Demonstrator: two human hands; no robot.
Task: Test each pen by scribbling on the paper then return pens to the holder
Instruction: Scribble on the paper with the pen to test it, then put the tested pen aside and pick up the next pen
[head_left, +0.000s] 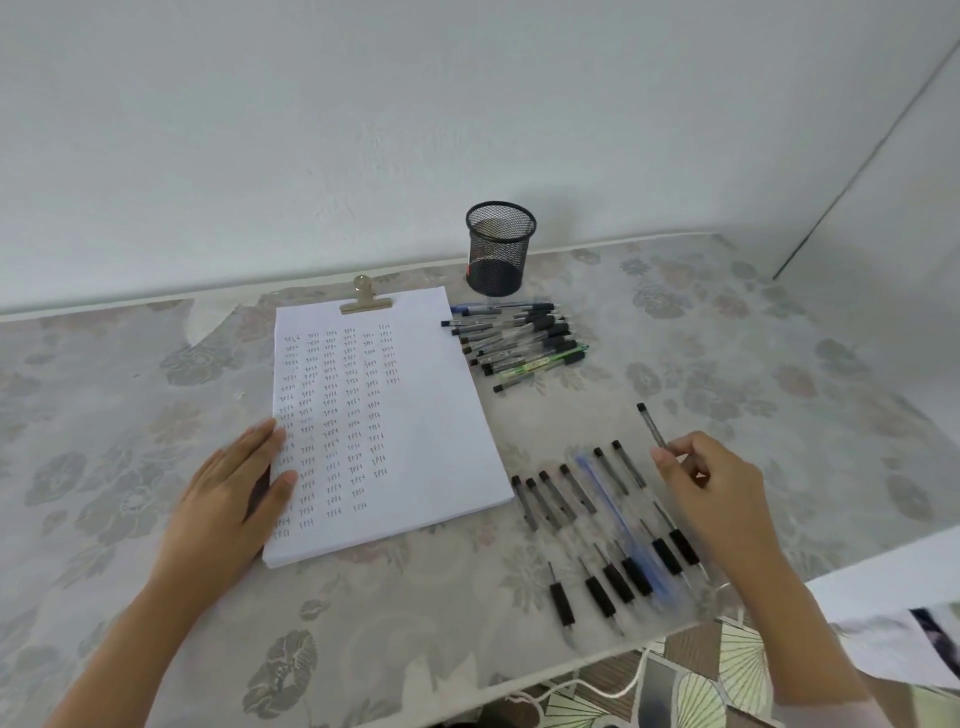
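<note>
Tablecloth (779, 364): grey-beige, faded floral print. Paper (431, 415): white, cols of dark scribbles. Holder (500, 249): blk mesh. Clip (365, 301): brass-gold. Pens (577, 488): mostly clear w/ blk caps + grips; one green pen (543, 365), one blue pen (621, 519). Wall (363, 130): white.

Soft even daylight, perhaps slight blur

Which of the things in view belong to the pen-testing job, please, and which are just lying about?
Job: paper stack, left hand resting on it, mesh pen holder, far pen pile, near pen row, pen pinched in right hand.
Lying about: floral tablecloth, white cord below the table.
</note>
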